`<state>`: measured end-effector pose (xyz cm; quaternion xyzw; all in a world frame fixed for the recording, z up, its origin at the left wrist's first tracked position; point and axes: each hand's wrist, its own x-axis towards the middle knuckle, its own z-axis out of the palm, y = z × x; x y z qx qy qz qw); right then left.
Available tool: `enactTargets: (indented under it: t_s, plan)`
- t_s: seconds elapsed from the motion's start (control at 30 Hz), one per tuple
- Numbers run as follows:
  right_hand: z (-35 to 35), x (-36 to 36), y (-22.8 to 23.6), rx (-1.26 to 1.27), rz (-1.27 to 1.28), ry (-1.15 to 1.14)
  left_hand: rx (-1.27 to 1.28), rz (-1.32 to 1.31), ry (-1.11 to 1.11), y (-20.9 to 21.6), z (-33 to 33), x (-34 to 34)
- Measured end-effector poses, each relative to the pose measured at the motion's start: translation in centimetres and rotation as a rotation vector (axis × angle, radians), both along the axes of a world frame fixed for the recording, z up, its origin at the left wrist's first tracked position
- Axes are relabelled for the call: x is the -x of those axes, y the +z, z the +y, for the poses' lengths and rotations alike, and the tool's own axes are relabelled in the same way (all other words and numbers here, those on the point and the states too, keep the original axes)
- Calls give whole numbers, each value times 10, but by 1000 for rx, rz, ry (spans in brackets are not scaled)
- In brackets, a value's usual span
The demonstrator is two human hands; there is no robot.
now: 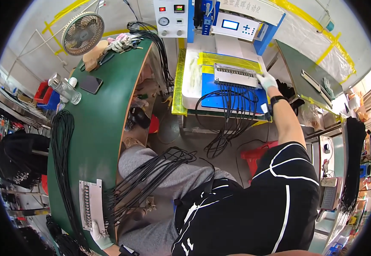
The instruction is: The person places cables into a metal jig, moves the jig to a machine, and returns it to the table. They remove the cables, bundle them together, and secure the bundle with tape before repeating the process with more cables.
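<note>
A silver metal cable fixture [92, 202] with a row of small slots lies along the near end of the green table. My left hand [101, 238], white-gloved, is closed on its near end, thumb on top. Black cables [151, 170] run from that fixture across my lap. A second similar fixture [235, 77] sits on the blue plate [211, 87] of the bench machine. My right hand [268, 81], also gloved, is closed at that fixture's right end; its fingertips are partly hidden. Several black cables [230, 109] hang from its near side over the machine's front edge.
The machine's control panel [235, 26] rises behind the blue plate. On the green table [102, 128] are a cable bundle [62, 141], a glass bottle [68, 91], a phone [91, 84] and a fan [83, 33]. A red stool [253, 155] stands below; another table [294, 59] is at right.
</note>
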<state>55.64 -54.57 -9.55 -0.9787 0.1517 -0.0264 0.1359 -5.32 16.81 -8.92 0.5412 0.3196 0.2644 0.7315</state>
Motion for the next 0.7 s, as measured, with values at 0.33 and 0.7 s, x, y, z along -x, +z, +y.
enactTargets:
  t_s: [0.33,0.7]
  plan:
    - [-85,103,-64,203,145,266,34,10,3,7,-8,-9]
    - [-143,23,-4,-116,-12,284,-19,383,246,4,-18,-29]
